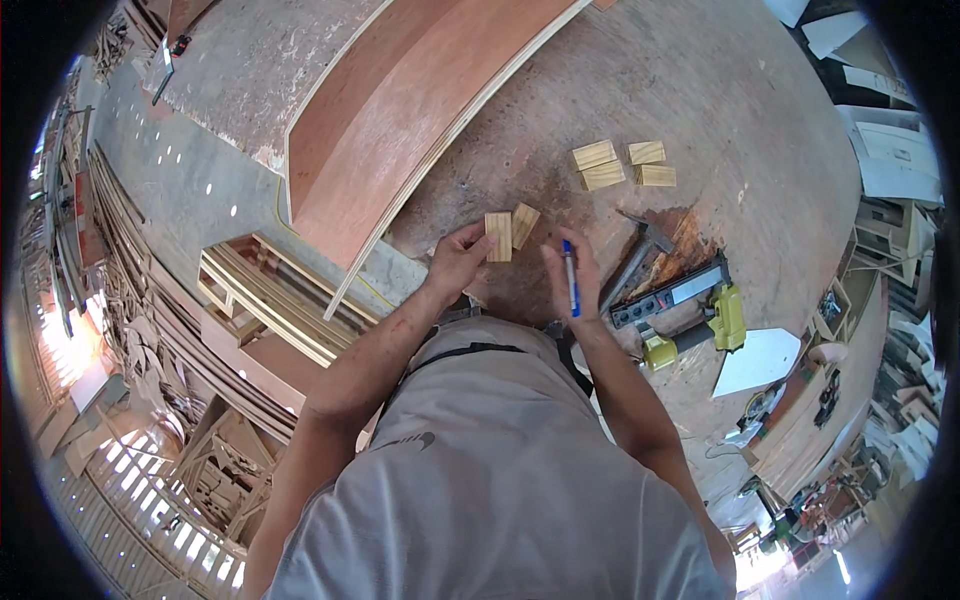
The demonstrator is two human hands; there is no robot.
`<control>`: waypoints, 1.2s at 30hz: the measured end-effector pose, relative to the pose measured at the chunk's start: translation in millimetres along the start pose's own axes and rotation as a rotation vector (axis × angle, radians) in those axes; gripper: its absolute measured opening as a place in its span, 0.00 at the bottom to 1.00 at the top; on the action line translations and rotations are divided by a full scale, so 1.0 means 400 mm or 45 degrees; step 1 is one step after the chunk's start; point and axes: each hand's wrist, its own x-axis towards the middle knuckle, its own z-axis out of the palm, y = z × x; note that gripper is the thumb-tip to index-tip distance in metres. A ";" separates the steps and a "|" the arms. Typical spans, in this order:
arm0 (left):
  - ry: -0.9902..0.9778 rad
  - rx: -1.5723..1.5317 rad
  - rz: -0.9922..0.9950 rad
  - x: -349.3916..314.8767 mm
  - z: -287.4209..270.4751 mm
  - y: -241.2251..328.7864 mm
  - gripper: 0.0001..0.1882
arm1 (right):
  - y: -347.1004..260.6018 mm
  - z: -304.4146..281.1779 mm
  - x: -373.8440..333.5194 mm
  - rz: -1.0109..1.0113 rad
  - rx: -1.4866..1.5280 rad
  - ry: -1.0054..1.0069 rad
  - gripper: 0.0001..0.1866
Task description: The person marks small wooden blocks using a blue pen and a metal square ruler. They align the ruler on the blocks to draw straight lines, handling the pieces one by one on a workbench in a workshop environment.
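Note:
My left hand is closed on a small pale wood block, gripped at its left edge. A second wood block sits tilted against its right side; whether my fingers touch it is hidden. In my right hand, just to the right of the blocks, is a blue and white pen, pointing roughly along the hand. Farther off on the worktable lie two pairs of similar wood blocks, a left pair and a right pair.
Right of my right hand lie a hammer and a green and black nail gun, with a white flat piece beside it. A large curved plywood panel rises at the upper left. Below it stands a slatted wooden frame.

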 end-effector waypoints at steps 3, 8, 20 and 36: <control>0.055 0.055 -0.048 0.034 -0.003 -0.005 0.20 | 0.055 -0.026 -0.030 0.088 0.005 0.123 0.14; 0.077 0.158 -0.122 0.050 0.024 0.030 0.22 | 0.117 -0.041 -0.079 0.182 0.089 0.164 0.13; 0.053 0.128 -0.147 0.061 0.022 0.032 0.18 | 0.139 -0.054 -0.079 0.306 0.158 0.285 0.14; 0.073 0.168 -0.154 0.049 0.040 0.035 0.19 | 0.159 -0.052 -0.077 0.369 0.270 0.256 0.12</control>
